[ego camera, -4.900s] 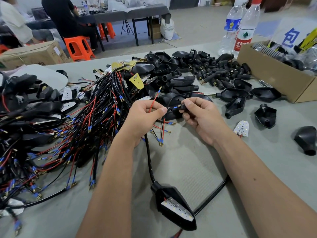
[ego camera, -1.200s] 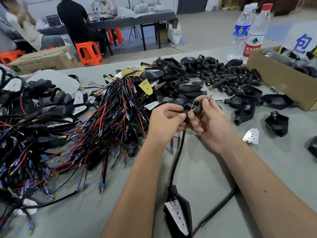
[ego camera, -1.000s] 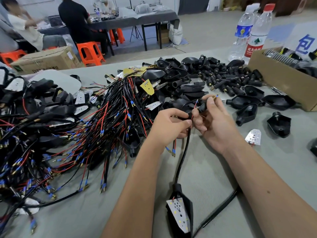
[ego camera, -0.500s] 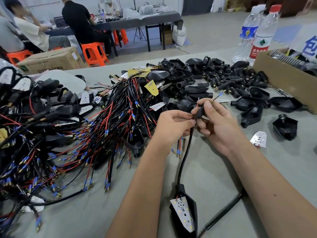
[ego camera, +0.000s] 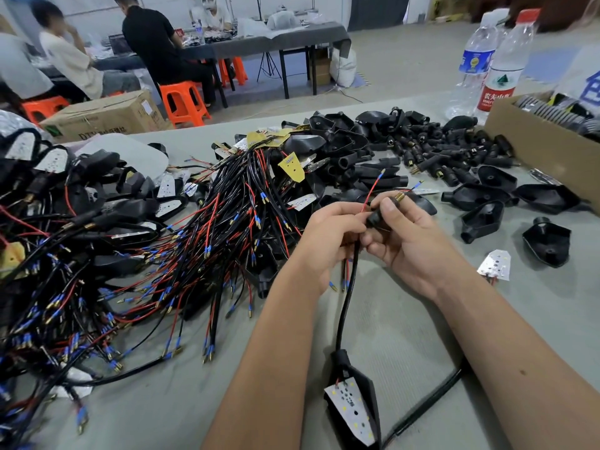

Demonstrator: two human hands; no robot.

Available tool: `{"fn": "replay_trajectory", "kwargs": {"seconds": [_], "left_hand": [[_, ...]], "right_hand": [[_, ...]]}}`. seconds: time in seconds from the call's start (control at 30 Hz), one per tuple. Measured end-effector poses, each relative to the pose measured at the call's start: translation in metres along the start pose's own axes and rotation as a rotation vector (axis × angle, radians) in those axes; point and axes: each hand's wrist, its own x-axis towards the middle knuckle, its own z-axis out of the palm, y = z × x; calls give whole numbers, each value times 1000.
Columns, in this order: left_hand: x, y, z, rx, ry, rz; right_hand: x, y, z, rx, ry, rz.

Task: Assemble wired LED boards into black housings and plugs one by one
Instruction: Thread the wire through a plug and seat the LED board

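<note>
black and matte, the small cylindrical plug [ego camera: 378, 219] sits mid-scene above the counter [ego camera: 406, 336], pinched between the right hand [ego camera: 401, 235]'s thumb and curled fingers, a brass tip poking out past the thumb. the left hand [ego camera: 331, 235] is clamped on the black cable [ego camera: 345, 300] just below the plug, likely steadying it so the leads feed through. a thin red wire [ego camera: 373, 186] with a blue-sleeved end springs up from the plug's far side; a dark one runs off to the right. the cable drops toward the near edge into a black wedge-shaped housing [ego camera: 360, 404] lying on the grey cloth, its white led board [ego camera: 349, 407] facing up, dotted with yellow chips, so that end looks finished. left of the hands sprawls a glossy tangle of red and black wired leads [ego camera: 194, 248]. far behind lie heaped spare plugs [ego camera: 448, 157], with empty housings [ego camera: 480, 219] to the right, within reach for the next unit. a cardboard box [ego camera: 545, 147] stands far right.
</note>
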Motion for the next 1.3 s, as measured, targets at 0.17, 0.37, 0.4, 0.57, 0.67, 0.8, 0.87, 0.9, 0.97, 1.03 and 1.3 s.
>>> {"fn": "replay_trajectory", "kwargs": {"seconds": [0.17, 0.37, 0.4, 0.57, 0.67, 0.8, 0.87, 0.9, 0.97, 1.03, 1.3], "left_hand": [[1, 3, -2, -106, 137, 59], [0, 7, -4, -272, 151, 242], [1, 9, -5, -318, 152, 267], [5, 4, -12, 52, 283, 401], [7, -1, -12, 409, 247, 393], [9, -10, -2, 609, 184, 399], [9, -13, 4, 606, 178, 423], [9, -15, 6, 597, 183, 428], [12, -17, 9, 571, 207, 436], [13, -19, 12, 535, 233, 442], [11, -18, 11, 390, 210, 407]], "right_hand": [[0, -2, 2, 4, 19, 0], [0, -1, 1, -77, 94, 1], [1, -1, 1, -82, 100, 4], [1, -2, 3, -114, 148, -18], [1, -2, 4, -64, 195, -26], [3, -3, 4, 46, 216, -36], [3, -1, 2, 76, 231, -27], [3, -1, 2, 87, 234, -22], [3, 0, 1, 105, 230, -14], [3, 0, 1, 128, 219, -11], [5, -1, 0, 194, 252, -8]]}}
